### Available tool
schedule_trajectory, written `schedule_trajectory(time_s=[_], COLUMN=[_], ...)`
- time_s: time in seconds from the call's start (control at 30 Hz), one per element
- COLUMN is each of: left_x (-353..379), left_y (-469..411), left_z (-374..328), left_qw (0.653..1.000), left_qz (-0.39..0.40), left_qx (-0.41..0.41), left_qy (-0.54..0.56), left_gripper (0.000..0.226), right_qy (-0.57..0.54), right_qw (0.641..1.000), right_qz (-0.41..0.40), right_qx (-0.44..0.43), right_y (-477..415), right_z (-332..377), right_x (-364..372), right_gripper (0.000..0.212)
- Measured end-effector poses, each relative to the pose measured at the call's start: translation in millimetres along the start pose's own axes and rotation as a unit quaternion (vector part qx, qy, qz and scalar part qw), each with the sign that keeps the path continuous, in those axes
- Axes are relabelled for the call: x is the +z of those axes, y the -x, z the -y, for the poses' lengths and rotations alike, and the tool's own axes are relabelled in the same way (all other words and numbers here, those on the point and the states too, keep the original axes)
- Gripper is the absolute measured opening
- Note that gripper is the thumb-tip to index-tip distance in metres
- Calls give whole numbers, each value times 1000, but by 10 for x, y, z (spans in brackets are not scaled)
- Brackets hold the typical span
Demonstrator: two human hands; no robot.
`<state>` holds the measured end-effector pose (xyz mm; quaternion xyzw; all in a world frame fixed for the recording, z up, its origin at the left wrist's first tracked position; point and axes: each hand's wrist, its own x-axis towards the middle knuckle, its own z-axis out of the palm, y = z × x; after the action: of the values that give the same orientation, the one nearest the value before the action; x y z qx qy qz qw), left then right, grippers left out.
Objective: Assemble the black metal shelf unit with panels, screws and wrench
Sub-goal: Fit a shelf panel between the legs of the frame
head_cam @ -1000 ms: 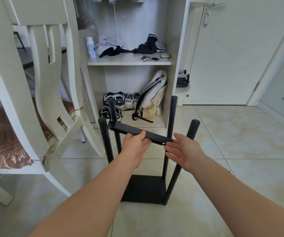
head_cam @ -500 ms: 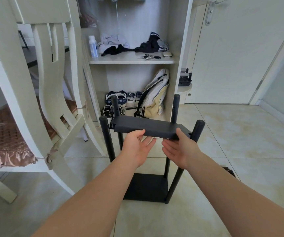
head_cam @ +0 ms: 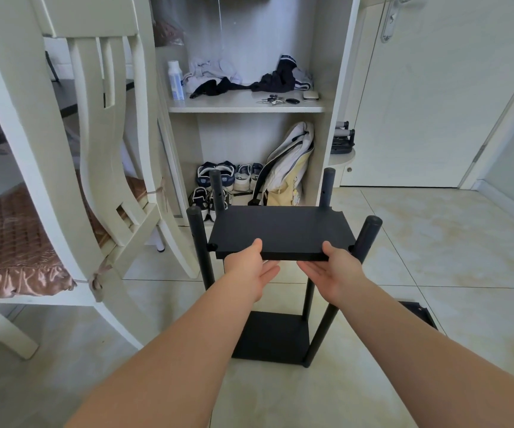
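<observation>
Left hand (head_cam: 246,267) and right hand (head_cam: 334,270) pinch black panel (head_cam: 280,230) by near edge, thumbs on top, level between four posts (head_cam: 369,239), centre frame, for seating.

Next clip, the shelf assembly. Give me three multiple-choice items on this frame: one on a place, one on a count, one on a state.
1. Where is the held black panel relative to the posts?
A resting on their tips; B among them, above the bottom panel; C leaning outside them.
2. How many upright posts show?
A two; B three; C four.
3. Who holds the black panel?
A the left hand and the right hand, thumbs on top; B the left hand alone; C neither hand.

Key: 1 B, its corners sit below the post tips. 2 C, one post stands at each corner. 3 A, each thumb lies on the near edge.
</observation>
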<state>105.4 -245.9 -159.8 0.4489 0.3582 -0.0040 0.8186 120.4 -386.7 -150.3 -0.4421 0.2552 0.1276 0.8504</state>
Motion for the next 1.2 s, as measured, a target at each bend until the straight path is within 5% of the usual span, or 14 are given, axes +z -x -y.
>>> schedule_trajectory(time_s=[0.73,1.2], left_x=[-109,-286], left_y=[-218,-367], left_z=[-30,150], left_qw=[996,995], left_qz=[-91,-53], left_qx=[2,-72], left_qy=[-18,-39], left_gripper=[16,14], right_qy=[107,129], right_qw=[993,990], right_qz=[15,-2], right_qx=[49,54], right_y=[-178,-418], right_z=[-253,-349], right_x=[64,-111], right_gripper=[16,22])
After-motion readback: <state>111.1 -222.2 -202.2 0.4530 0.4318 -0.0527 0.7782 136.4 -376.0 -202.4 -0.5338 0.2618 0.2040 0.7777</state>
